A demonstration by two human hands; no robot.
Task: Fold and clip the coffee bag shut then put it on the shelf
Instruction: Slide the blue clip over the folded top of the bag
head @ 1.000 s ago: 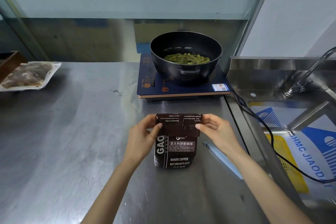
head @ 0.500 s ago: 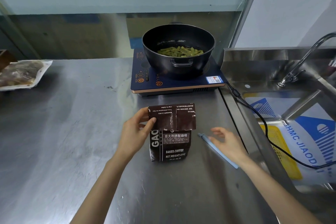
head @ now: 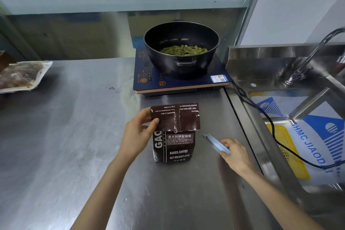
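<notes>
A dark brown coffee bag [head: 175,147] stands upright on the steel counter [head: 74,145], its top flap folded down over the front. My left hand [head: 139,132] pinches the left edge of that folded flap. To the right of the bag lies a long light-blue bag clip [head: 214,143] on the counter. My right hand [head: 234,153] lies on the clip's near end, with its fingers curled around it. No shelf is in view.
A black pot [head: 182,50] of green beans sits on a blue induction cooker [head: 179,80] just behind the bag. A steel sink [head: 302,121] with a tap and the cooker's black cable lies right. A sealed food pack [head: 20,76] rests at the far left.
My right hand let go of the bag's folded flap, moved right and down, and closed on the blue clip. My left hand kept hold of the flap.
</notes>
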